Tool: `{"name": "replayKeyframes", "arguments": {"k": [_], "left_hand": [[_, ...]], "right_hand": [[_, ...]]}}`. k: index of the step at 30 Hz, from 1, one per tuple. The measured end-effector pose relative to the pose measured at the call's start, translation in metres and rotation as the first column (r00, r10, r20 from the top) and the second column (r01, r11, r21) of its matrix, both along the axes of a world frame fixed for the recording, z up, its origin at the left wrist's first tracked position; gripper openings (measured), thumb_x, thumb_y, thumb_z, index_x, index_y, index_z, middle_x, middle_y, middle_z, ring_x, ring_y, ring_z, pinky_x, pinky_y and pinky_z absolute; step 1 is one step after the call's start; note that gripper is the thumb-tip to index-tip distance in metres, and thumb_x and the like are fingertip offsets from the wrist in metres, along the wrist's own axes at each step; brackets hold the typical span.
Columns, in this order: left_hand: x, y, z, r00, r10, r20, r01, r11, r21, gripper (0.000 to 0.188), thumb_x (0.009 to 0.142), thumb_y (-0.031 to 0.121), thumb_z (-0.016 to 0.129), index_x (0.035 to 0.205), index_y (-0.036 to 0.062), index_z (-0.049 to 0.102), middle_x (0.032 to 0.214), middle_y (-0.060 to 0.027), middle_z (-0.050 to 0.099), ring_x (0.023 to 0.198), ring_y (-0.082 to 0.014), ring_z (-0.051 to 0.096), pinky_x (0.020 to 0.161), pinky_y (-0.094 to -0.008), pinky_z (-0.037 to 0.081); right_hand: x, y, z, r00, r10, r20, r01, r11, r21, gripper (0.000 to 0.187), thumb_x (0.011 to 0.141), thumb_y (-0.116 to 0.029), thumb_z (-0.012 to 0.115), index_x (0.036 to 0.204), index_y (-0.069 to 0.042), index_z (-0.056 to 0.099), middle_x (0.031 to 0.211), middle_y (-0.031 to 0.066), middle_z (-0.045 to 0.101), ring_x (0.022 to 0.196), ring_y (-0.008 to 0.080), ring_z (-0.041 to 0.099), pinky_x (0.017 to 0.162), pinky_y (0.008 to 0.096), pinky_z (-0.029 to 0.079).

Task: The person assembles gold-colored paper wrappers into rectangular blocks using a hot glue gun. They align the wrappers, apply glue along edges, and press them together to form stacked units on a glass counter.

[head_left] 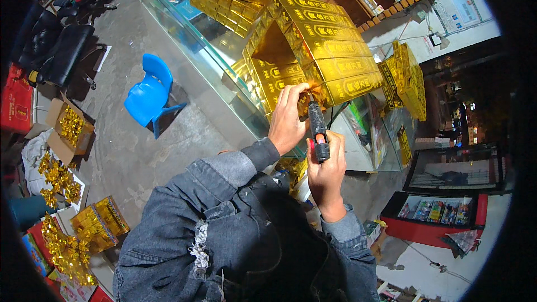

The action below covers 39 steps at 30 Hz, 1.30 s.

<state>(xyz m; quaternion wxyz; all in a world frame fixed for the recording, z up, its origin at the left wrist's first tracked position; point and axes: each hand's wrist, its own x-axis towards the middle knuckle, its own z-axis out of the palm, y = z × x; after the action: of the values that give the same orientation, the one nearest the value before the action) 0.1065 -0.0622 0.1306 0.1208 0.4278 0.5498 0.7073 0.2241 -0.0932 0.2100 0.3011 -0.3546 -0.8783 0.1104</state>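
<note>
The right grip (326, 165) is wrapped round one black glue gun (317, 128); the left grip (288, 120) pinches the near edge of one gold box house (313, 56) on the glass worktop (212, 59). One blue chair (150, 92) stands left.

Box structure (313, 50): shiny gold, with darker printed marks
Glue gun (318, 131): black, with a red part (near the trigger)
Chair (150, 92): bright blue
Jacket sleeve (224, 212): grey-blue denim
Counter (184, 33): greenish glass

Left hand (288, 120) extended far, fingers curled and pressing. Right hand (326, 170) near, closed in a grip, wrist upright.
</note>
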Motion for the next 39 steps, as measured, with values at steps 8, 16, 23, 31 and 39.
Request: {"name": "replayKeyframes", "arguments": {"k": [8, 16, 23, 31, 39], "left_hand": [[0.001, 0.002, -0.003, 1.0, 0.005, -0.002, -0.005, 1.0, -0.007, 0.063, 0.068, 0.011, 0.081, 0.121, 0.004, 0.049, 0.109, -0.0148, 0.055, 0.102, -0.0306, 0.055, 0.091, -0.0369, 0.045], [0.0, 0.001, -0.002, 1.0, 0.017, -0.019, -0.017, 1.0, -0.022, 0.063, 0.068, 0.009, 0.08, 0.122, 0.0037, 0.049, 0.111, -0.015, 0.054, 0.104, -0.0308, 0.055, 0.093, -0.0365, 0.044], [-0.001, -0.003, 0.002, 0.998, -0.043, 0.042, 0.043, 0.999, 0.011, 0.065, 0.065, -0.003, 0.072, 0.124, 0.0027, 0.046, 0.113, -0.0176, 0.05, 0.109, -0.0367, 0.05, 0.097, -0.0394, 0.041], [-0.004, -0.004, 0.003, 0.999, -0.042, 0.016, 0.042, 0.999, -0.022, 0.063, 0.067, -0.001, 0.071, 0.124, 0.0028, 0.046, 0.114, -0.0178, 0.05, 0.11, -0.0365, 0.049, 0.097, -0.0386, 0.041], [-0.007, -0.007, 0.005, 0.999, -0.035, 0.015, 0.036, 0.999, -0.023, 0.061, 0.068, 0.002, 0.072, 0.123, 0.0024, 0.046, 0.111, -0.0173, 0.052, 0.108, -0.0348, 0.052, 0.095, -0.038, 0.042]], "right_hand": [[0.0, 0.003, -0.007, 0.998, -0.052, 0.03, 0.053, 0.998, -0.03, 0.026, 0.088, -0.013, 0.064, 0.106, 0.002, 0.052, 0.094, 0.0203, 0.053, 0.085, 0.0405, 0.055, 0.073, 0.0444, 0.045], [0.006, 0.0, -0.007, 0.992, -0.112, 0.062, 0.118, 0.986, -0.119, 0.028, 0.086, -0.013, 0.068, 0.102, 0.0, 0.051, 0.09, 0.0198, 0.053, 0.082, 0.0407, 0.055, 0.07, 0.0442, 0.045], [0.014, -0.008, -0.004, 0.989, -0.134, 0.069, 0.141, 0.984, -0.105, 0.027, 0.085, -0.013, 0.069, 0.099, 0.0, 0.051, 0.087, 0.0194, 0.054, 0.081, 0.0415, 0.056, 0.069, 0.0453, 0.045], [0.019, -0.016, 0.0, 0.987, -0.149, 0.064, 0.157, 0.975, -0.158, 0.024, 0.086, -0.013, 0.067, 0.097, 0.001, 0.051, 0.087, 0.0191, 0.055, 0.081, 0.0406, 0.056, 0.069, 0.0445, 0.045], [0.028, -0.005, -0.007, 0.971, -0.161, -0.175, 0.054, 0.865, -0.499, 0.015, 0.089, -0.008, 0.062, 0.098, 0.002, 0.055, 0.084, 0.0094, 0.055, 0.075, 0.0251, 0.054, 0.071, 0.0349, 0.045]]}}
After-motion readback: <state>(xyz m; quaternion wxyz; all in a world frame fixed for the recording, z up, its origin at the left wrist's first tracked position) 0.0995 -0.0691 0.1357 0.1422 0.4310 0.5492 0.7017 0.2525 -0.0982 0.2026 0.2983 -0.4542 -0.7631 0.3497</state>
